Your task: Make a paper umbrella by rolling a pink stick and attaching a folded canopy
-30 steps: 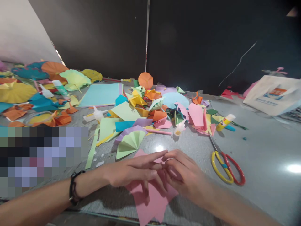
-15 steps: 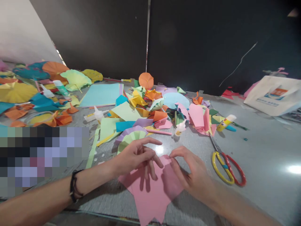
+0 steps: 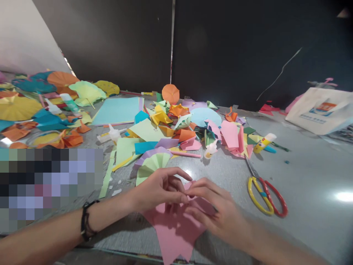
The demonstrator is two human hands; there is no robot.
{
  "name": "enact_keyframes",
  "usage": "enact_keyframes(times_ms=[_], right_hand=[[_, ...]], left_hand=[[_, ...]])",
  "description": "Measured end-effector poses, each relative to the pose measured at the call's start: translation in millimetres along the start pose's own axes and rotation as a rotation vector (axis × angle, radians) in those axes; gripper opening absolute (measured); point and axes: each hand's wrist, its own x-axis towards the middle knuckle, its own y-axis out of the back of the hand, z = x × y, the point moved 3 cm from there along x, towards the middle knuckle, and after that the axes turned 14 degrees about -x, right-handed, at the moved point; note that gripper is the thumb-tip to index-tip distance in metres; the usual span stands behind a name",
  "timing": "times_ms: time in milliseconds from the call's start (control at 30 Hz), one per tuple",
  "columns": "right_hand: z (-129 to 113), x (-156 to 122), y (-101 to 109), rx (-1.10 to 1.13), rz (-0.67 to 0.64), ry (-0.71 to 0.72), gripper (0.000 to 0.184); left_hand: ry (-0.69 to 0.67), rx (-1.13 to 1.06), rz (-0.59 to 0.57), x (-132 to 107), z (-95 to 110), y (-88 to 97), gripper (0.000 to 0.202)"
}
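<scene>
Close to the table's front edge lies a pink paper (image 3: 176, 235), cut with pointed corners. My right hand (image 3: 213, 202) pinches its upper right part, and that side is raised and curled over. My left hand (image 3: 165, 191), a dark bracelet at its wrist, has its fingers bent at the paper's upper edge, thumb close to my right fingertips. The hands partly hide the fold. Just beyond my left hand is a pleated green and purple paper fan (image 3: 153, 163). To the right of my right hand lie scissors (image 3: 260, 193) with yellow and red handles.
Colored paper scraps (image 3: 165, 125) are heaped across the middle. Small glue bottles (image 3: 211, 150) and a glue stick (image 3: 264, 142) stand or lie among them. Paper umbrellas (image 3: 20, 106) crowd the left, a white bag (image 3: 322, 114) the far right. A dark wall (image 3: 248, 48) rises behind.
My left hand's spread fingers have bent in toward the paper's upper edge. My right hand has moved left, lifting and curling the paper's right side.
</scene>
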Motion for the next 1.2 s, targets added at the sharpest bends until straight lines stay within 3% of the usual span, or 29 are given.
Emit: enact_keyframes(times_ms=[267, 567, 700, 1100, 1200], right_hand=[[2, -3, -5, -0.050, 0.037, -0.009, 0.013], [-2, -7, 1, -0.244, 0.011, 0.188, 0.015], [1, -7, 3, -0.256, -0.021, 0.171, 0.018], [6, -9, 5, -0.323, 0.092, 0.108, 0.031], [8, -9, 4, -0.336, 0.140, 0.100, 0.026]], left_hand=[[0.022, 0.060, -0.031, 0, -8, -2.0, 0.048], [0.045, 0.067, -0.091, 0, -10, 0.6, 0.038], [0.026, 0.062, -0.072, -1, -10, 1.1, 0.036], [-0.014, 0.152, -0.023, -2, -5, -0.3, 0.031], [-0.023, 0.135, -0.031, -2, -6, 0.0, 0.031]])
